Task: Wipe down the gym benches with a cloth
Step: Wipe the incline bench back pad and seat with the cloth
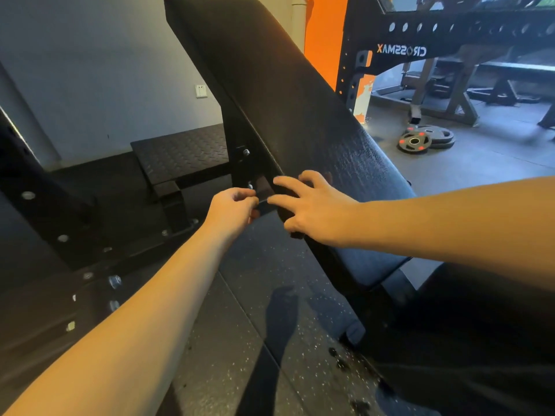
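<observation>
Head view: the black textured padded bench backrest [300, 115] slopes with its long axis running from upper left, far, to lower right, near, directly ahead of both hands. The right hand [312, 211] is nearer, its fingers spread flat on the pad's left edge. The left hand [232, 210] sits just beside that edge with fingers curled; whether they pinch anything cannot be told. No cloth shows plainly.

Grained black leatherette on the bench pad [285, 100], matt with a soft sheen where the light catches. Painted black metal for the frame [238, 136] beneath, shiny steel bolts [246, 151], embossed diamond-tread plate [183, 154] behind. Underfoot, speckled rubber floor [255, 295], rough and dull.
</observation>
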A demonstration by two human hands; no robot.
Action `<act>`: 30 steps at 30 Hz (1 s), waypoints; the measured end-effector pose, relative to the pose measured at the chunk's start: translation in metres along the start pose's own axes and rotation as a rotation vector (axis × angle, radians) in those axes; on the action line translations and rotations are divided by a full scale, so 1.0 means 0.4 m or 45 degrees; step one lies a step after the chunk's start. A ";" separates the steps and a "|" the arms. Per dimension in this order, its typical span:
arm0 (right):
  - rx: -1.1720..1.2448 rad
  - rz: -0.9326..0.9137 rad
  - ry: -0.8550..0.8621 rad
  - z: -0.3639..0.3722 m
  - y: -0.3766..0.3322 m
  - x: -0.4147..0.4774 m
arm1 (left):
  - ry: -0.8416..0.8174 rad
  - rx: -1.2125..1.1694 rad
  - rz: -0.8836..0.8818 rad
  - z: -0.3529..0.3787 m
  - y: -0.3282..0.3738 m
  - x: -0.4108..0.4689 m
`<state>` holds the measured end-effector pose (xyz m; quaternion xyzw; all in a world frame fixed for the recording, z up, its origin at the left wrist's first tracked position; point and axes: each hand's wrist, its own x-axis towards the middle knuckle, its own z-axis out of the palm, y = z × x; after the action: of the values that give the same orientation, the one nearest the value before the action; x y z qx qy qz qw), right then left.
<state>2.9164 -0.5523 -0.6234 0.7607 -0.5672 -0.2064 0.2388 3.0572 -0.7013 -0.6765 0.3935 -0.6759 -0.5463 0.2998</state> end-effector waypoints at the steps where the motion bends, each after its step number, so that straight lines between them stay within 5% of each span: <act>1: -0.012 0.034 -0.044 -0.004 -0.008 -0.003 | -0.012 -0.001 0.007 0.007 0.003 0.000; 12: -0.100 -0.225 -0.014 -0.003 -0.066 -0.082 | -0.028 -0.018 0.104 0.081 0.051 -0.020; 16: -0.162 -0.475 -0.269 0.024 -0.120 -0.141 | 0.025 -0.019 0.077 0.089 0.054 -0.018; 23: -0.250 -0.239 -0.171 -0.005 -0.076 -0.046 | 0.040 0.023 0.098 0.085 0.049 -0.015; 30: -0.083 -0.554 -0.256 0.047 -0.149 -0.175 | 0.066 0.013 0.068 0.090 0.053 -0.014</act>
<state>2.9320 -0.4730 -0.6708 0.8324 -0.4039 -0.3460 0.1556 3.0257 -0.6764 -0.6636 0.3908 -0.6811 -0.5241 0.3297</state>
